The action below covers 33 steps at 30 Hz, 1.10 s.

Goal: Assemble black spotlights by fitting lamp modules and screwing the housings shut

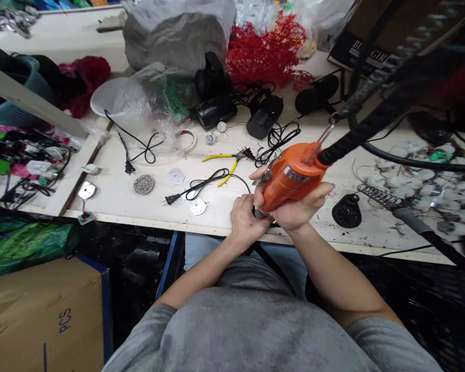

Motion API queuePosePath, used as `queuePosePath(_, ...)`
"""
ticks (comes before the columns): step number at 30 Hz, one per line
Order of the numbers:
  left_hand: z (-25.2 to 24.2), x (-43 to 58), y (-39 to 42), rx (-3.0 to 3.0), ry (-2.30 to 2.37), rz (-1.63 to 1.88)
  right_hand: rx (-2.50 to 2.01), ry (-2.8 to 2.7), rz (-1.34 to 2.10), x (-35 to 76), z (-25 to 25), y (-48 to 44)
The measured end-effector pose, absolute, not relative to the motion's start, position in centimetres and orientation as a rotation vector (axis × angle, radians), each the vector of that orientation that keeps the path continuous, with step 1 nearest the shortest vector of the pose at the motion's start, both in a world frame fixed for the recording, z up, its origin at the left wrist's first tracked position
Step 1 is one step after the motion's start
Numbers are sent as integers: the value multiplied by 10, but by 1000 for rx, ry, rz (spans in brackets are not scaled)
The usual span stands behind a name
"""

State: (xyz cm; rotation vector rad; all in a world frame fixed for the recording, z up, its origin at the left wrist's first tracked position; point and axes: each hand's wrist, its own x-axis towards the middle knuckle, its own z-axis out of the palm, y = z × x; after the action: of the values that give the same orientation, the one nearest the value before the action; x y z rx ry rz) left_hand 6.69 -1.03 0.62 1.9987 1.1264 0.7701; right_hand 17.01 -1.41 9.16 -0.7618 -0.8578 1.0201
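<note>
My right hand (pixel 294 209) is wrapped round an orange power screwdriver (pixel 294 178), which hangs from a black cable and a coiled spring. Its lower end points down beside my left hand (pixel 246 219) at the table's front edge. The left fingers are curled together on something dark that they mostly hide. A black cord with a plug (pixel 172 199) runs from near that hand. Yellow-handled pliers (pixel 228 168) lie beyond it, close to silver plates (pixel 197 206). To the right rests a round black part (pixel 346 211).
Black lamp housings (pixel 215 111) with coiled cords stand further back, before red netting (pixel 265 46). Many white parts with wires (pixel 434 186) are heaped at the right. A tape roll (pixel 186 140) and a round wire-mesh pad (pixel 143 184) lie left. A cardboard box (pixel 42 315) stands below left.
</note>
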Motion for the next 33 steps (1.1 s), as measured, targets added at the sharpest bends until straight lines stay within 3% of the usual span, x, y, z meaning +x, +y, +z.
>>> queuePosePath(14,3,64,-11,2029,1053,820,-778,-904,1003,174,97,-17)
queuePosePath(19,3,57,-9,2141,883,861,-760,-923,790,195,112,-41)
queuePosePath(33,1,51,-6,2177,822,823,-797,-899,783,199,92,-44)
